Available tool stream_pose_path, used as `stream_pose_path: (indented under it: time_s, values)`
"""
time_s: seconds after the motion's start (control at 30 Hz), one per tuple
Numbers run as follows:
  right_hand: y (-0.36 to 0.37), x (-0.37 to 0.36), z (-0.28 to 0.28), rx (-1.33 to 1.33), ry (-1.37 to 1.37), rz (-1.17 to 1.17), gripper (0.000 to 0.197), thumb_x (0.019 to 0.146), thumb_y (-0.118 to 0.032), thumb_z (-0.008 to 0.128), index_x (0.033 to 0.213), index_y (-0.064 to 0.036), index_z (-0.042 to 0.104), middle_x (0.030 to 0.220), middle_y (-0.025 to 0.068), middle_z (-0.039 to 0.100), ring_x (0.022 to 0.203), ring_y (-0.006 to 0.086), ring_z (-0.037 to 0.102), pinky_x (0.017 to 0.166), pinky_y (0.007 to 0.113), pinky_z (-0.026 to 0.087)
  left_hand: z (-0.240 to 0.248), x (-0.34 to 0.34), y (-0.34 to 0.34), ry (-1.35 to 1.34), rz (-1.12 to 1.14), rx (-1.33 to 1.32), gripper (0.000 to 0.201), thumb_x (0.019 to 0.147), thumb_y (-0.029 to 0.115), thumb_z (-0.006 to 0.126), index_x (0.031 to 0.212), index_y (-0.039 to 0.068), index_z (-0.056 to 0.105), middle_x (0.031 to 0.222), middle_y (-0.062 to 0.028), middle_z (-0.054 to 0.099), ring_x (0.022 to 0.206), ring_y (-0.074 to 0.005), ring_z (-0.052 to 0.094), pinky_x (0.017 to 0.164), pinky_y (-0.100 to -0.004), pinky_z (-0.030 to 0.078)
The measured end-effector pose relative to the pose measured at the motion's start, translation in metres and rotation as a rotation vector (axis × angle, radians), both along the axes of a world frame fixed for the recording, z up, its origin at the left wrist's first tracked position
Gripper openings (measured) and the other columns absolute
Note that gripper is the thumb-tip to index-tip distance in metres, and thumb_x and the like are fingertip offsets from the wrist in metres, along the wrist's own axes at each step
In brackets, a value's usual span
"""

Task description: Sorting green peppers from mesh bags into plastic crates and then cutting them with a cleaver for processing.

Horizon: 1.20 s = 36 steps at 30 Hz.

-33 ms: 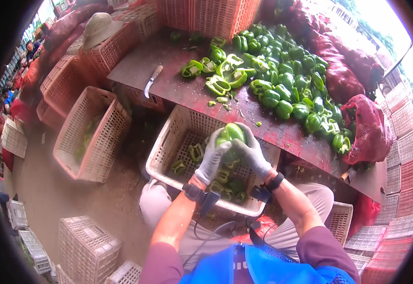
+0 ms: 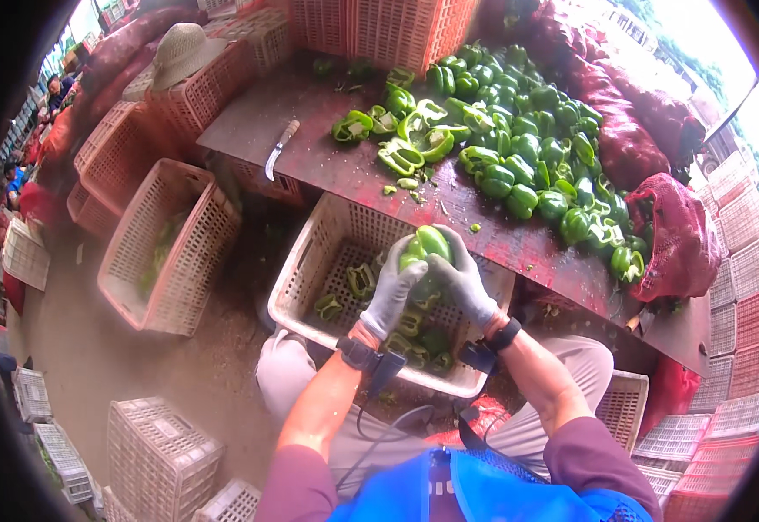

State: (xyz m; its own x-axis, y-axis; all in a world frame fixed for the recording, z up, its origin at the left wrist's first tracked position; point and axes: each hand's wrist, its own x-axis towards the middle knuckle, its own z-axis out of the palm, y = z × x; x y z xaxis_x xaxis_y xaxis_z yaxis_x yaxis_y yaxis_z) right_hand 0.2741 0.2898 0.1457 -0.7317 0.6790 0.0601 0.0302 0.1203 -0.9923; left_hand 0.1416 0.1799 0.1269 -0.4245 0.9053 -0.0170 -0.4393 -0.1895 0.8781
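Observation:
In grey-white gloves, my left hand [image 2: 390, 291] and my right hand [image 2: 464, 280] are closed around a green bell pepper [image 2: 433, 242] from its two sides. They hold it above a pale plastic crate [image 2: 285, 300] between my knees. Inside the crate lie several cut green pepper pieces [image 2: 361, 281]. Beyond it, a table [image 2: 257, 104] carries a large heap of whole green peppers [image 2: 518, 165]. Halved and opened peppers [image 2: 401, 157] lie at the heap's left. A curved-blade knife [image 2: 281, 150] rests on the table's left part.
An open pinkish crate [image 2: 197, 261] stands on the floor at left, with stacked crates [image 2: 127, 148] behind it. A straw hat [image 2: 183, 52] sits on one. Red mesh sacks [image 2: 623, 122] line the table's right, one open sack [image 2: 679, 235] at its corner. Another crate [image 2: 162, 444] stands lower left.

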Motion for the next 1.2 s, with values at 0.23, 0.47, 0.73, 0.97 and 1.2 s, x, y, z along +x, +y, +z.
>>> stream_pose_path:
  time_s: [0.23, 0.47, 0.73, 0.97, 1.2]
  values:
    - [0.02, -0.004, -0.012, -0.974, 0.475, -0.05, 0.041, 0.099, -0.035, 0.065, 0.131, -0.0079, 0.063, 0.119, 0.0074, 0.071, 0.111, 0.0212, 0.067, 0.101, 0.038, 0.052, -0.007, -0.007, -0.003, -0.223, -0.139, 0.101, 0.072, 0.089, 0.039, 0.068, 0.15, 0.007, 0.047, 0.133, -0.0094, 0.059, 0.119, -0.02, 0.06, 0.102, -0.0378, 0.05]
    - [0.035, 0.008, -0.002, -1.167, 0.577, 0.084, 0.041, 0.099, -0.036, 0.066, 0.129, -0.0088, 0.065, 0.121, 0.0082, 0.072, 0.113, 0.0236, 0.067, 0.104, 0.04, 0.051, -0.01, -0.011, 0.0, -0.68, -0.318, 0.187, 0.066, 0.09, 0.045, 0.067, 0.145, 0.011, 0.052, 0.125, -0.0095, 0.067, 0.108, -0.0225, 0.067, 0.087, -0.0413, 0.057]
    - [0.044, 0.013, 0.054, 0.078, -0.254, -0.09, 0.052, 0.097, -0.036, 0.066, 0.141, -0.009, 0.059, 0.125, 0.0104, 0.069, 0.11, 0.022, 0.067, 0.093, 0.038, 0.054, -0.031, -0.034, 0.003, -0.267, -0.206, 0.055, 0.062, 0.093, 0.048, 0.068, 0.141, 0.012, 0.053, 0.125, -0.0134, 0.065, 0.106, -0.029, 0.069, 0.086, -0.0433, 0.059]
    - [0.128, 0.03, -0.018, 1.125, -0.962, -0.315, 0.06, 0.083, -0.038, 0.078, 0.135, -0.0129, 0.06, 0.115, 0.0182, 0.066, 0.105, 0.0376, 0.066, 0.087, 0.048, 0.055, -0.023, -0.021, 0.007, -0.718, -0.398, 0.105, 0.068, 0.089, 0.059, 0.065, 0.139, 0.014, 0.056, 0.13, -0.016, 0.065, 0.113, -0.0407, 0.068, 0.083, -0.0498, 0.06]
    - [0.019, 0.006, 0.047, 0.9, -0.209, 0.452, 0.05, 0.078, -0.019, 0.081, 0.124, -0.008, 0.064, 0.121, 0.0168, 0.067, 0.111, 0.0383, 0.065, 0.094, 0.047, 0.054, -0.044, -0.016, 0.009, -0.685, -0.289, 0.085, 0.055, 0.097, 0.047, 0.058, 0.136, 0.008, 0.056, 0.126, -0.011, 0.066, 0.112, -0.0268, 0.067, 0.095, -0.0418, 0.055]
